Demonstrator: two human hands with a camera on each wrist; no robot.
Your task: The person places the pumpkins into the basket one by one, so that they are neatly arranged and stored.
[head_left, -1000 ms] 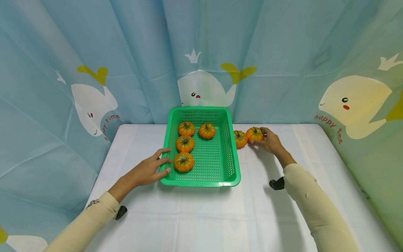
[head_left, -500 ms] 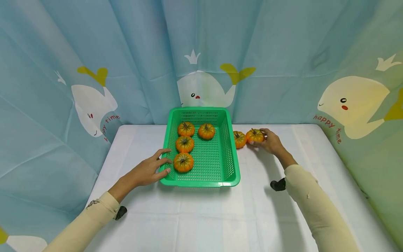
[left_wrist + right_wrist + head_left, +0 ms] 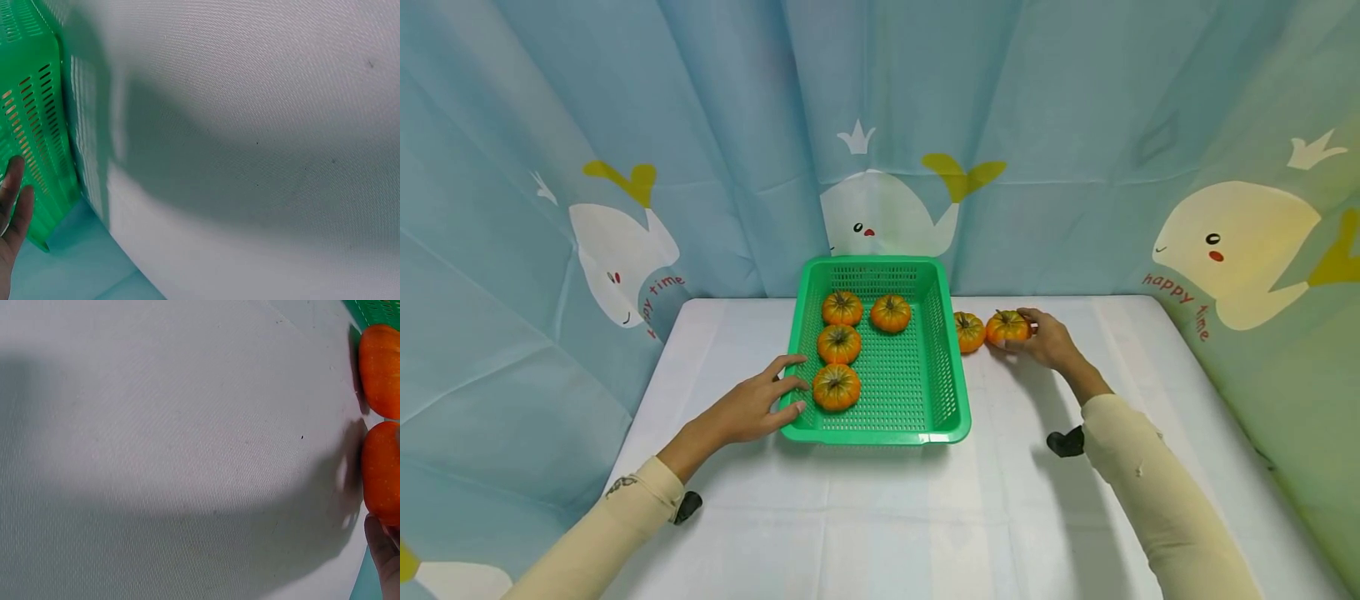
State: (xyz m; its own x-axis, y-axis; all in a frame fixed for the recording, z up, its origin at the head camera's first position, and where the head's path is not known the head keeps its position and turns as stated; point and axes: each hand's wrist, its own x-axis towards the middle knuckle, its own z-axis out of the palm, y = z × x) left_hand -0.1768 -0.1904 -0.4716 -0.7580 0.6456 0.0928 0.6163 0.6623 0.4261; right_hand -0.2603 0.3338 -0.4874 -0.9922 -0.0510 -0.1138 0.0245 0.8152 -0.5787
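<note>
A green basket (image 3: 880,437) holds several orange pumpkins, three in a column along its left side and one (image 3: 891,313) at the back right. My left hand (image 3: 748,408) rests with spread fingers on the basket's left rim; its fingers (image 3: 19,212) touch the slotted wall in the left wrist view. Two more pumpkins stand side by side on the table, right of the basket. My right hand (image 3: 1048,340) grips the outer pumpkin (image 3: 1006,330) from its right side, thumb in front. The inner pumpkin (image 3: 968,333) is beside the basket wall, partly hidden by it.
The white table (image 3: 895,525) extends around the basket. Behind its back edge hangs a light blue curtain (image 3: 730,233) with whale prints, which continues along both sides. A dark object (image 3: 1065,442) shows at the right sleeve, another (image 3: 688,506) at the left sleeve.
The outer pumpkin has shifted slightly toward the front with my right hand, and its stem leans more to the left. My left hand and the basket look the same.
</note>
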